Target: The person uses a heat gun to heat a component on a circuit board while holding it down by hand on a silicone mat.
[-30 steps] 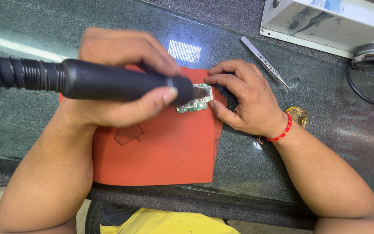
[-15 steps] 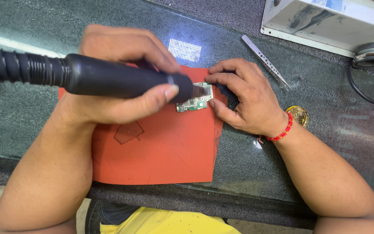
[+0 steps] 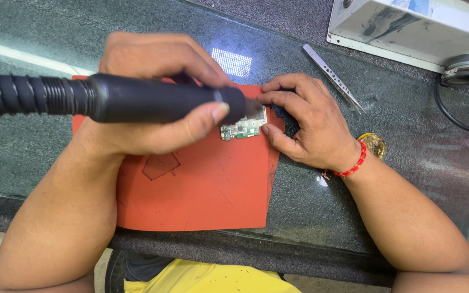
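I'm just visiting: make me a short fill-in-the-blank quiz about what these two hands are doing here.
1. The left hand grips a black ____ with a ribbed hose.
2. The small green circuit board lies on a ____ mat.
3. The right hand steadies the board; its wrist wears a red ____.
4. Metal tweezers lie on the dark ____.

Missing words: handpiece; red; bracelet; countertop

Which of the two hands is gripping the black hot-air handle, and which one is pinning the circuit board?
The left hand grips the black handle; the right hand, with the red wrist thread, steadies the small green circuit board on the orange mat.
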